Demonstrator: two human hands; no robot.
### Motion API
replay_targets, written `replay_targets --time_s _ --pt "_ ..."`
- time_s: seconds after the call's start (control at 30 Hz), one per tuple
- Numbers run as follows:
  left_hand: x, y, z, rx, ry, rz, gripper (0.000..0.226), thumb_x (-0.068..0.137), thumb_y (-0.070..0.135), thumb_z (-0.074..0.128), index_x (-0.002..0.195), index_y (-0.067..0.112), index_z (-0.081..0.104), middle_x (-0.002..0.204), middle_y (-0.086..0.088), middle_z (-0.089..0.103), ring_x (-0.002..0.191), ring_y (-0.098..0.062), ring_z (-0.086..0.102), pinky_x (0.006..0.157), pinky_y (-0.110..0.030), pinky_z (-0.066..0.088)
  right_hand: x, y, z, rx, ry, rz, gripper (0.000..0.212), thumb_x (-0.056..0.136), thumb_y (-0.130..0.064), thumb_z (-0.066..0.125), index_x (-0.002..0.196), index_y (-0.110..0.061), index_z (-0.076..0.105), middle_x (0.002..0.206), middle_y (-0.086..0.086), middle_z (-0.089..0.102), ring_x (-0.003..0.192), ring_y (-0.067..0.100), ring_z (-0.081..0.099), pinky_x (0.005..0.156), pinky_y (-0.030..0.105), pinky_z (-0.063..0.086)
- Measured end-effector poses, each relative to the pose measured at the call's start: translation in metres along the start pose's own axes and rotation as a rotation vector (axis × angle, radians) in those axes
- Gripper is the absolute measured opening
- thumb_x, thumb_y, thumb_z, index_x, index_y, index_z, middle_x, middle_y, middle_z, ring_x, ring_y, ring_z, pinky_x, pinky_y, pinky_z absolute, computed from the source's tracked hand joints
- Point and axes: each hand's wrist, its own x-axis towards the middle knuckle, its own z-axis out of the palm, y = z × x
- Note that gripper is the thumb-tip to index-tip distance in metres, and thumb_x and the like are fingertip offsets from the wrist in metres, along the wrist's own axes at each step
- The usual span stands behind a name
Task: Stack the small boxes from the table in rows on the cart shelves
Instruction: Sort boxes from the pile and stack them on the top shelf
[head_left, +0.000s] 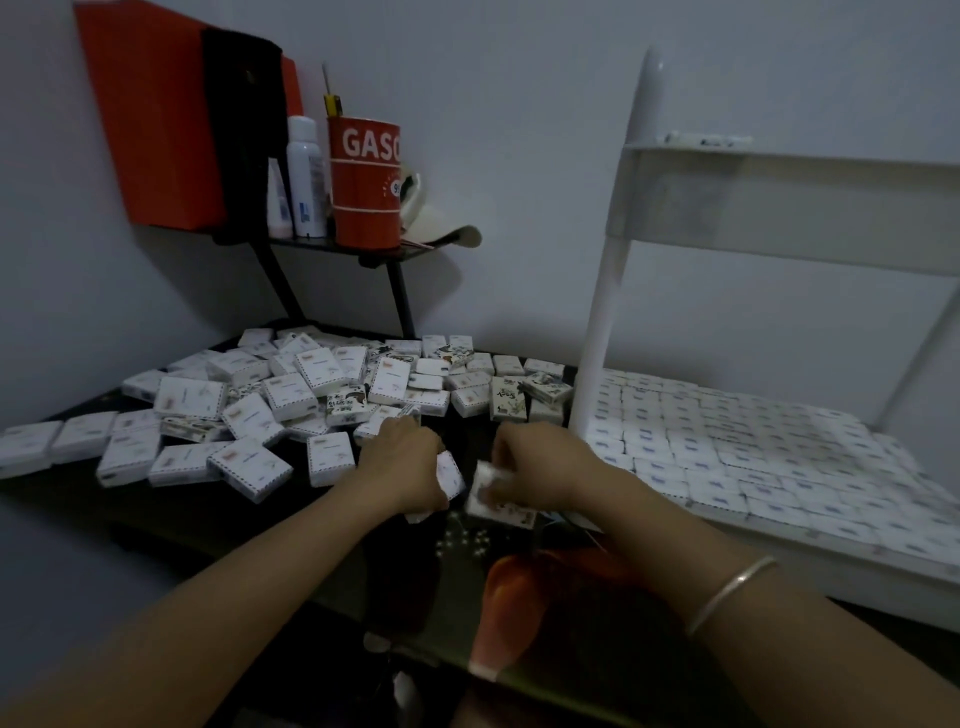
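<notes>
Head view: a person's left hand (402, 462) curls round a small box (450, 474) held on edge. The right hand (537, 457) pinches a second box (485, 491) at its fingertips, and both hands hover over the dark table (208, 512). The loose pile (311, 395) lies beyond the left hand. The cart shelf (831, 566), already lined with rows, lies to the right of the right hand, so that hand looks nearer for placing.
</notes>
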Motion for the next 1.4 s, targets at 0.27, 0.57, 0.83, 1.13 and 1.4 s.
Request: replay_targets --time_s 0.27,0.57,0.83,1.13,1.4 --pt "-0.018 0.019 -0.082 -0.448 0.116 0.032 0.063 0.068 0.034 0.083 0.115 0.024 0.042 0.105 0.001 0.056 0.091 -0.015 0.057 0.068 -0.03 0.05 -0.099 0.012 -0.087 0.6 0.215 -0.132 0.021 0.084 -0.034 0.072 0.104 -0.029 0.065 0.081 -0.004 0.066 0.06 0.01 0.064 0.051 0.025 0.049" --pt "0.007 0.111 -0.296 -0.715 0.702 0.402 0.005 0.082 0.034 0.062 0.085 0.031 0.059 0.083 0.011 0.058 0.07 -0.005 0.057 0.049 -0.021 0.043 -0.131 0.047 -0.241 0.783 0.473 -0.168 0.021 0.086 -0.019 0.068 0.098 -0.006 0.058 0.078 0.012 0.074 0.066 0.026 0.073 0.051 0.027 0.055" --pt "0.115 0.191 -0.34 -0.047 0.536 0.408 0.02 0.085 0.031 0.055 0.096 0.022 0.069 0.104 0.002 0.066 0.093 -0.02 0.059 0.074 -0.029 0.045 -0.082 0.118 -0.321 0.65 0.694 0.118 0.016 0.093 -0.019 0.063 0.101 -0.009 0.054 0.09 0.014 0.07 0.065 0.02 0.073 0.05 0.026 0.056" --pt "0.201 0.235 -0.322 0.527 0.234 0.361 0.03 0.086 0.026 0.051 0.11 0.026 0.068 0.105 0.004 0.067 0.093 -0.02 0.063 0.083 -0.036 0.053 0.009 0.165 -0.362 0.122 0.516 0.449 0.027 0.091 -0.026 0.065 0.104 -0.003 0.062 0.083 0.009 0.071 0.068 0.02 0.073 0.068 0.035 0.062" --pt "0.219 0.24 -0.318 0.649 0.06 0.372 0.05 0.084 0.021 0.044 0.133 0.031 0.053 0.126 0.003 0.059 0.109 -0.019 0.057 0.088 -0.034 0.046 0.073 0.171 -0.345 -0.067 0.537 0.458 0.018 0.09 -0.024 0.064 0.093 -0.006 0.069 0.075 0.007 0.073 0.064 0.017 0.072 0.065 0.033 0.061"
